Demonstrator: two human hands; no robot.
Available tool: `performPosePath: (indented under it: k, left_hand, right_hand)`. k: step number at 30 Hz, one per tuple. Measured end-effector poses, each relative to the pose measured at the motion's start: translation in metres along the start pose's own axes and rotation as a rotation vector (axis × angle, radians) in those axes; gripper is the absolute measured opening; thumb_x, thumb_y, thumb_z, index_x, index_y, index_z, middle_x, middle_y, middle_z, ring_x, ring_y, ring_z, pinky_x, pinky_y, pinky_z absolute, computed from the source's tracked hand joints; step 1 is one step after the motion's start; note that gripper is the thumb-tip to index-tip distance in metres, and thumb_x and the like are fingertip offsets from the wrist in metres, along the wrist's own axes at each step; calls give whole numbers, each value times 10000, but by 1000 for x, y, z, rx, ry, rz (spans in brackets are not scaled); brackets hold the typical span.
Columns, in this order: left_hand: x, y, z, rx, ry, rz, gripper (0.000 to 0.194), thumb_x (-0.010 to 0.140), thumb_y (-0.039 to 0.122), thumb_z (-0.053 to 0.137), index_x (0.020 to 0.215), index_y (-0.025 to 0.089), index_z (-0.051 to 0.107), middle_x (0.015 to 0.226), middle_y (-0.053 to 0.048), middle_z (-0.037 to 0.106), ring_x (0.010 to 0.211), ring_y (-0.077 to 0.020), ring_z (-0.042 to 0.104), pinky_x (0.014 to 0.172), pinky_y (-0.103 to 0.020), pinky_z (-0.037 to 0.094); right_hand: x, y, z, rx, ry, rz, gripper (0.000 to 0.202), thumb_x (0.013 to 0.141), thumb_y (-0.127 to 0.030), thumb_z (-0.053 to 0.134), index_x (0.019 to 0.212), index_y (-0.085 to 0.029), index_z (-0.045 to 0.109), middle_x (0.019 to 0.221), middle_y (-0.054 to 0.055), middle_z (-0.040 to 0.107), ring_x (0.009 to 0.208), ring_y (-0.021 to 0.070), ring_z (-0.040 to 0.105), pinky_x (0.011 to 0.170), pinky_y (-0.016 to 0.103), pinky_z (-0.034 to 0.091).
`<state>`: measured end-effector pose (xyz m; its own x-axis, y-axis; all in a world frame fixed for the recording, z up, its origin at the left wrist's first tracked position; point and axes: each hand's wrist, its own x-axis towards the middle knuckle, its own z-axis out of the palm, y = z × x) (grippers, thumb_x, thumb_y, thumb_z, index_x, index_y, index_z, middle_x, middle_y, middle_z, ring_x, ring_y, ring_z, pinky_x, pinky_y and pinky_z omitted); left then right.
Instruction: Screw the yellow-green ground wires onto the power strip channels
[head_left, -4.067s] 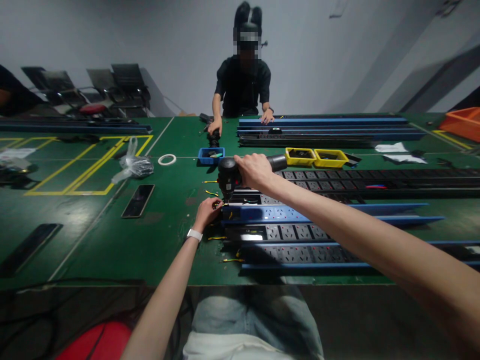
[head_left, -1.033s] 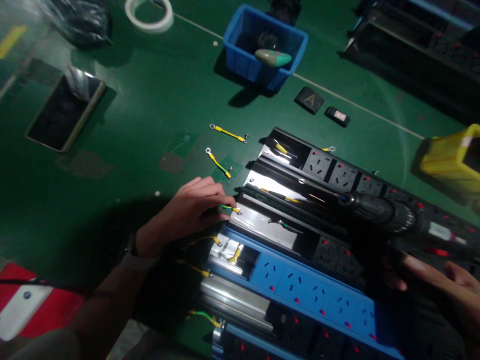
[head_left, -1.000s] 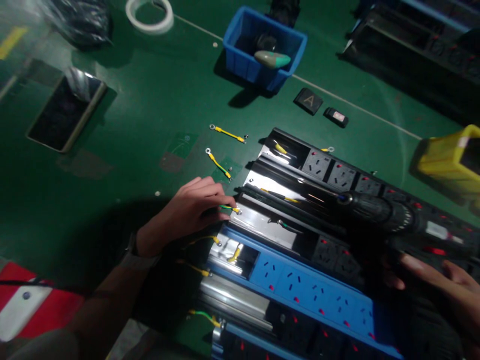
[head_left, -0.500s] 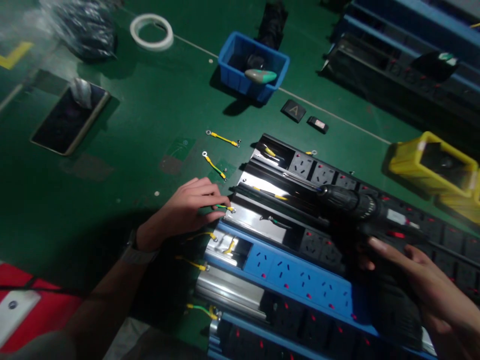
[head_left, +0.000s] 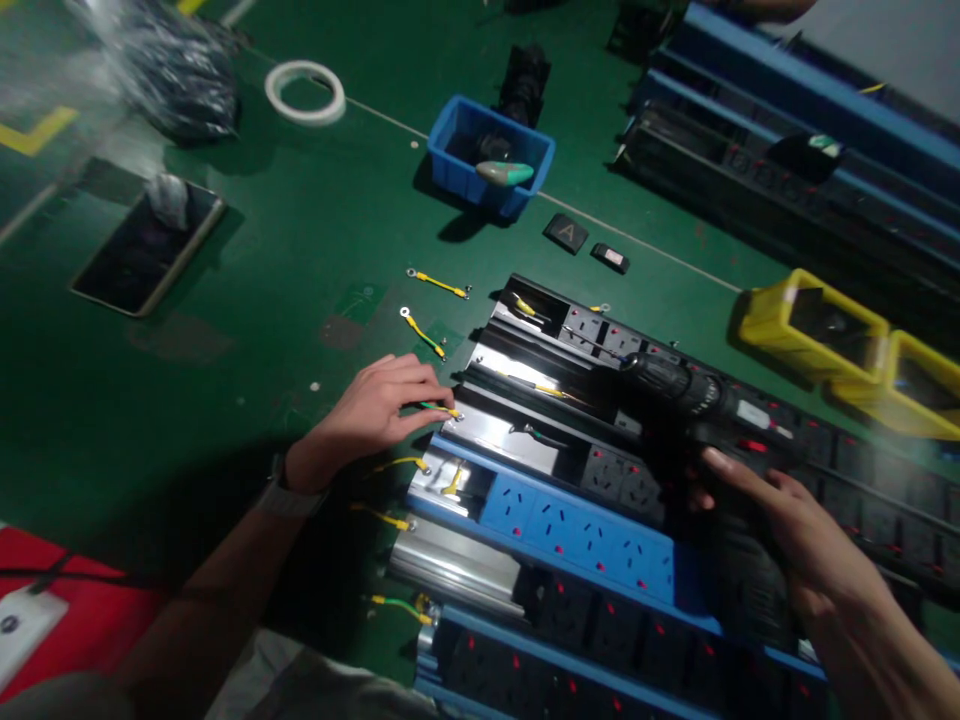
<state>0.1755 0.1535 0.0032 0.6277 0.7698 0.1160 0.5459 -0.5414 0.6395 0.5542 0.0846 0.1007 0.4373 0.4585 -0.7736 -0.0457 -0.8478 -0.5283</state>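
Note:
My left hand (head_left: 379, 410) pinches a short yellow-green ground wire (head_left: 441, 408) at the end of a silver-and-black power strip (head_left: 491, 425). The wire's lug meets the strip's metal end. My right hand (head_left: 765, 510) is wrapped round the grip of a black power drill (head_left: 675, 385), whose long bit points left over the strips. Below lies a blue power strip (head_left: 577, 535) with a yellow wire (head_left: 405, 463) at its end. Two loose ground wires, one upper (head_left: 439, 285) and one lower (head_left: 424, 335), lie beyond my left hand.
A blue bin (head_left: 491, 165) holds a tool with a grey-green handle. Two yellow bins (head_left: 814, 325) stand at the right, near more stacked strips (head_left: 750, 160). A phone (head_left: 146, 245), a tape roll (head_left: 304, 95) and a plastic bag (head_left: 172, 80) lie at the left.
The drill and my right hand have shifted a little left and up in view. My left hand keeps its pinch on the ground wire. The whole view has shifted slightly.

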Motion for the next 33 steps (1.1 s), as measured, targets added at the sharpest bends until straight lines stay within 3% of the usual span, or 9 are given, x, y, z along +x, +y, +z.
performPosePath:
  k: [13, 24, 33]
  left_hand:
    - [-1, 0, -8, -40, -82, 37, 251, 974, 385, 555, 1094, 235, 717, 959, -30, 674, 904, -160, 549, 819, -299, 382]
    - [-2, -1, -6, -35, -68, 29, 248, 969, 398, 562, 1066, 239, 726, 939, -22, 666, 900, -160, 544, 808, -295, 375]
    - [-4, 5, -4, -33, 26, 18, 204, 941, 345, 585, 987, 214, 735, 908, -27, 684, 884, -164, 563, 802, -302, 406]
  right_hand:
    - [-8, -2, 8, -78, 29, -68, 430, 594, -518, 859, 753, -155, 693, 691, 31, 698, 614, 135, 624, 553, 201, 466]
    - [-10, 1, 7, -45, 33, -87, 421, 590, -477, 873, 782, -144, 701, 719, 42, 716, 627, 148, 640, 582, 208, 505]
    - [-16, -3, 12, 13, 2, -82, 422, 542, -413, 905, 800, -143, 709, 704, 37, 715, 555, 131, 627, 516, 201, 494]
